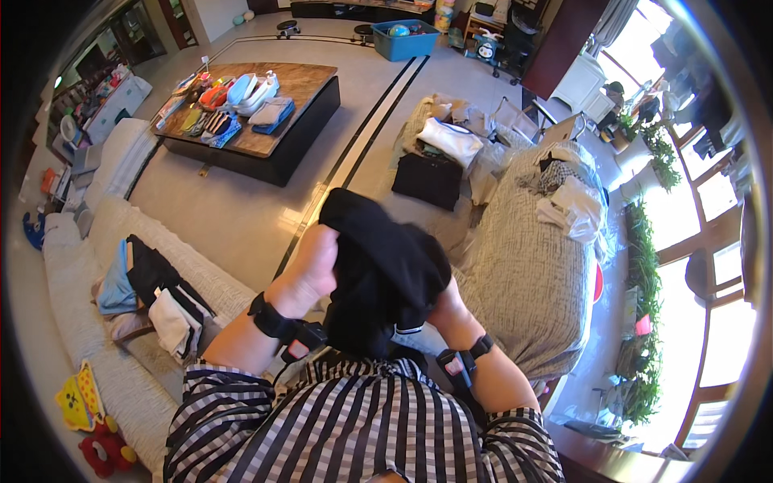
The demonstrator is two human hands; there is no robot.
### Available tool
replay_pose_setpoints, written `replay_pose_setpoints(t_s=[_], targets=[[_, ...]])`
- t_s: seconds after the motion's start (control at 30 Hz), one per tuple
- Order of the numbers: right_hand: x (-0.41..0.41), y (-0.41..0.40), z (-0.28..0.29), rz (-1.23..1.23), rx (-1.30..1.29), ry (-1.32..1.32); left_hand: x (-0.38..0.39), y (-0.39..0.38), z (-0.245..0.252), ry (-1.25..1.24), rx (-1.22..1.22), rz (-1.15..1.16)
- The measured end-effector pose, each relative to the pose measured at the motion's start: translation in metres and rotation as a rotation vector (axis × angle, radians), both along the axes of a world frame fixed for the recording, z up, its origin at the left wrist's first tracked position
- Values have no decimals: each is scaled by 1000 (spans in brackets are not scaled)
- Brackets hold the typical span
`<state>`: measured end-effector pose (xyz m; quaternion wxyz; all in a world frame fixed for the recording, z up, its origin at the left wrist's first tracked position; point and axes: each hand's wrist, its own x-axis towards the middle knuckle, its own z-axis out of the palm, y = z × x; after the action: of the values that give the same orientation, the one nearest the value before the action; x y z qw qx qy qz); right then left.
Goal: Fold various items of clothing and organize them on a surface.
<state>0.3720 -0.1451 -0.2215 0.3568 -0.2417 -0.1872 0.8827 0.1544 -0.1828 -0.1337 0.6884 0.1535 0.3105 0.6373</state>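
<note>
A bunched black garment hangs between my two hands in front of my chest. My left hand grips its left edge, the fingers hidden behind the cloth. On the right side my right hand holds it too, mostly covered by the fabric. A small white-striped trim shows near the garment's lower right. Beyond it, a folded black garment lies on a cloth-covered seat, with a white garment just behind.
A sofa at left bears folded clothes. Farther off, a low wooden coffee table carries clothes and plastic basins. To the right stands a cloth-covered sofa with loose clothes on it. A blue bin sits on the floor beyond.
</note>
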Motion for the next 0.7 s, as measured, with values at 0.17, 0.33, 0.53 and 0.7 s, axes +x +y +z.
replay_pose_setpoints(t_s=[0.17,0.33,0.53,0.7], targets=[[16,8,25,-22,-4,-521,-47,-40,28,287,88,140],[58,16,51,-445,172,-503,-33,-67,52,380,153,147],[47,-36,23,-62,875,-901,16,-60,47,446,194,85],[50,-72,-16,109,730,-1061,41,-54,61,403,127,186]])
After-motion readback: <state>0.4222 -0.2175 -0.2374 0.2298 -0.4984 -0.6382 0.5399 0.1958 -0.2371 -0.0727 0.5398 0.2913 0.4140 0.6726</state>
